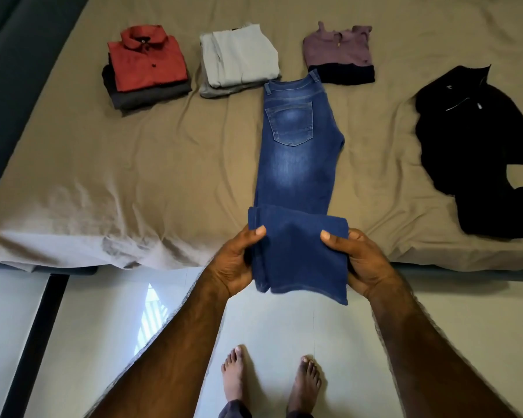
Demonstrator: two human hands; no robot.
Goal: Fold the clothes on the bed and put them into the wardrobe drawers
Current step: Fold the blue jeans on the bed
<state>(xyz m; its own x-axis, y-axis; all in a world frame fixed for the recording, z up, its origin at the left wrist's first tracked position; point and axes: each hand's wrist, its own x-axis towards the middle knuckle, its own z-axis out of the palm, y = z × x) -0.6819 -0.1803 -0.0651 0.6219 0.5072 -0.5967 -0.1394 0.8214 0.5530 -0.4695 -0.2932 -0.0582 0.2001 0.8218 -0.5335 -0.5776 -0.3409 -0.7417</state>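
Jeans (pixel 296 152) lie lengthwise, waistband far, both hands (pixel 234 260) (pixel 364 263) pinching the folded hem.

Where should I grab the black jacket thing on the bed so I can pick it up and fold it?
Probably by the collar end of the black jacket, one hand at each shoulder, reaching in from the right part of the bed. It lies crumpled and unfolded, collar and zip farthest from you, so lifting there should let the rest hang straight.
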